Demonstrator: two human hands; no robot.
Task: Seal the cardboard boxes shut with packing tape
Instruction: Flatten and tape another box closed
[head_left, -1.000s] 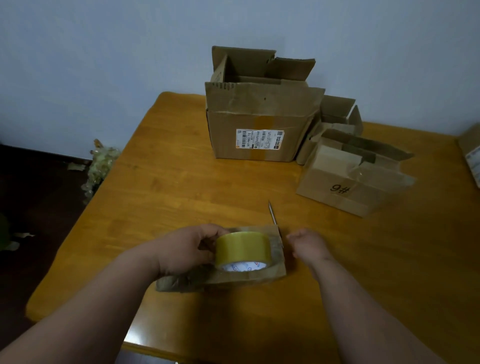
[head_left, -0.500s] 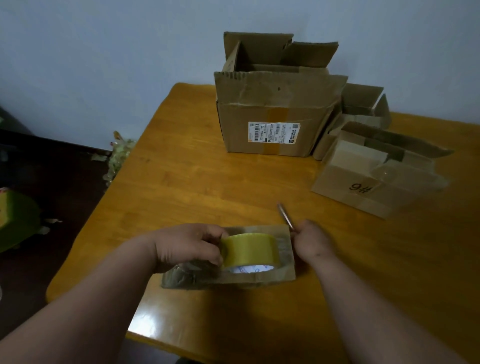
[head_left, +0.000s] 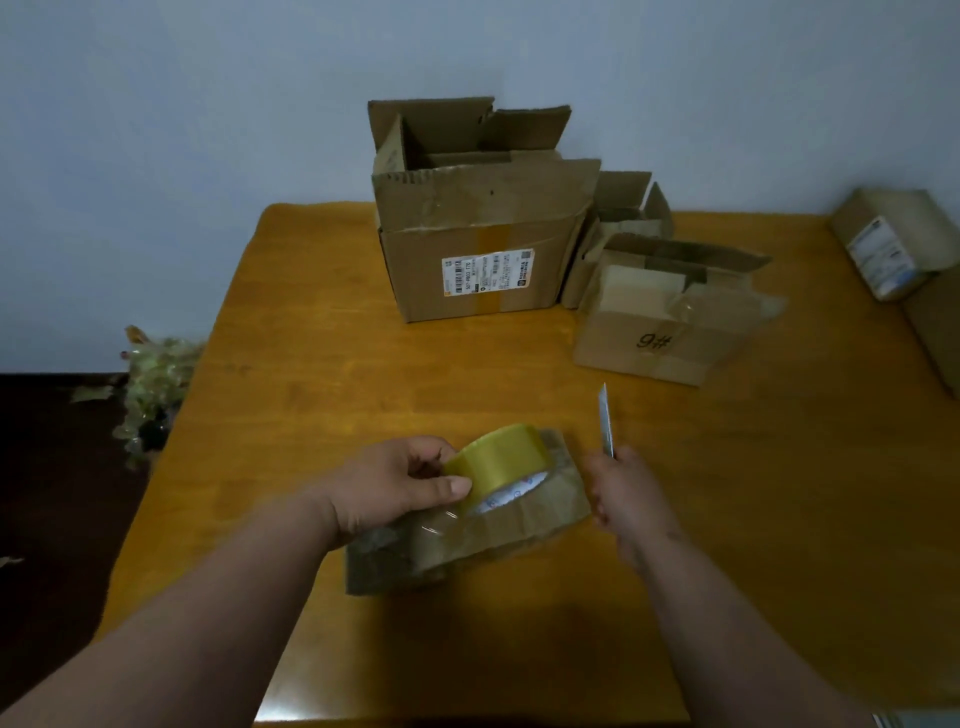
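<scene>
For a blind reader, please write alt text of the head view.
A left hand holds a yellow tape roll on a small flat box; the right hand holds a knife. Open cardboard boxes stand behind.

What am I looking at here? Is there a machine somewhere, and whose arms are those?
There is no machine. The picture comes from a wide-angle camera worn on a person's head, looking forward and down, so the arms reaching in from the bottom are that person's own.

The left hand grips a roll of yellowish packing tape, held over a small flat cardboard box that already has shiny tape across it. The right hand holds a thin blade pointing up and away, probably for cutting the tape.

All this sits on a wooden table. Farther back stand a large open box with a shipping label, a smaller open box marked 9#, and another one tucked behind. More boxes show at the right edge.
</scene>
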